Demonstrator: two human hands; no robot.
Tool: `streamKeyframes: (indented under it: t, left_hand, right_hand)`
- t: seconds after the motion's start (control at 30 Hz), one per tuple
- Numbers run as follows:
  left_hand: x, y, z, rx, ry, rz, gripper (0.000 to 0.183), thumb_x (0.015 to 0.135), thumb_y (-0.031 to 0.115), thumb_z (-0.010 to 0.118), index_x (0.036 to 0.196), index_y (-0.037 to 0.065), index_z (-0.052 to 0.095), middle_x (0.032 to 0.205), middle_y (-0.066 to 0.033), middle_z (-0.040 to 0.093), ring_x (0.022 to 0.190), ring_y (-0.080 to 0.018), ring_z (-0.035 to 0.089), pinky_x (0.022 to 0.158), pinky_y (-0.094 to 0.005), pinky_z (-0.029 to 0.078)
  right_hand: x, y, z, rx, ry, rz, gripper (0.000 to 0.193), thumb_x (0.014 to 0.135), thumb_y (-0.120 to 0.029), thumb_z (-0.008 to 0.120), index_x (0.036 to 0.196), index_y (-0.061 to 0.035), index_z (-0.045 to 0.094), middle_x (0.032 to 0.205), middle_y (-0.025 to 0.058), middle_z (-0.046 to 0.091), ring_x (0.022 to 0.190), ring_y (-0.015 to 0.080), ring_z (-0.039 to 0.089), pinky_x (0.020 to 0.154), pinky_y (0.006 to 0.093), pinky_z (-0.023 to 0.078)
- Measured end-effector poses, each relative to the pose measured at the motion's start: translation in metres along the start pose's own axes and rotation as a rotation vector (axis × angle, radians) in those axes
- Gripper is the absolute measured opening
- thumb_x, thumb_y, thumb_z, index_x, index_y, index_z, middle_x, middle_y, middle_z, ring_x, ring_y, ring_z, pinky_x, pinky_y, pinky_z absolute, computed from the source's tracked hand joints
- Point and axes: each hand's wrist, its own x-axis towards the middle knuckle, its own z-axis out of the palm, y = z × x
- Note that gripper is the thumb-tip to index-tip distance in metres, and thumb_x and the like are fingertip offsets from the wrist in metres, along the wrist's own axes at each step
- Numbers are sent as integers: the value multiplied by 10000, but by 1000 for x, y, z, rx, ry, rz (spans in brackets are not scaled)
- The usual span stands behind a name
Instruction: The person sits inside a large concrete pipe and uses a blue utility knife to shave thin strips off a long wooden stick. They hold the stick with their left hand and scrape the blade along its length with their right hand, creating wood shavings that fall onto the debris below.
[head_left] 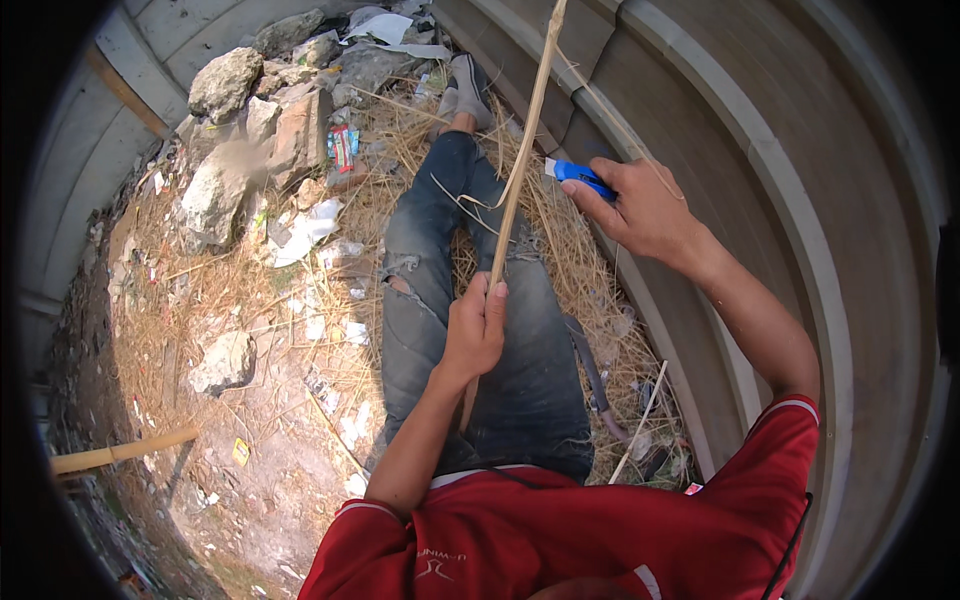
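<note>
My left hand (475, 325) grips a long pale cane stick (522, 150) low on its shaft, above my lap in torn blue jeans. The stick rises up and away past the top edge of the view. My right hand (640, 205) holds a blue-handled utility knife (578, 176) just to the right of the stick, its blade end pointing left toward the shaft. Thin peeled strips curl off the stick near the knife and hang over my thigh.
I sit on dry straw beside concrete steps (760, 170) on the right. Large rocks (225, 180) and scattered litter lie to the left on bare dirt. Another cane piece (120, 453) lies at the lower left. A dark strap lies by my right hip.
</note>
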Motion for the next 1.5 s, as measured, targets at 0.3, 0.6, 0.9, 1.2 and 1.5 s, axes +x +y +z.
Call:
streamKeyframes:
  t: [0.3,0.6,0.9,1.2,1.5]
  left_hand:
    - [4,0,4,86,20,50,325,1115,305,442,988,25,549,609,-30,494,547,-109,488,525,-313,389]
    - [-7,9,14,69,-117,90,229,1096,226,495,1031,6,511,652,-193,539,565,-367,591,560,-424,436]
    - [-5,-3,-2,-434,-313,-116,258,1131,290,423,1040,61,500,604,14,424,480,-93,405,467,-274,325]
    - [1,-1,-16,-720,-377,-206,348,1140,413,352,1056,96,466,623,41,305,455,-60,269,422,-247,261]
    - [-2,-1,-7,-567,-339,-245,348,1141,419,344,1056,98,451,634,36,311,452,-64,265,419,-243,276]
  right_hand:
    - [16,-2,34,-166,59,-132,577,1012,-555,550,842,-35,737,644,204,661,667,438,681,628,501,537]
    - [124,118,-81,-177,685,233,665,1042,-571,520,842,40,688,614,174,582,607,327,589,631,447,459]
    - [84,85,-89,36,694,94,659,1034,-562,554,812,51,648,590,142,528,567,252,506,588,423,410]
    - [-17,-20,64,9,-87,-258,558,1013,-546,569,828,-33,686,553,168,596,546,414,634,550,484,497]
    - [59,21,10,-26,197,32,603,1028,-565,525,846,-29,732,636,208,652,640,437,674,655,539,532]
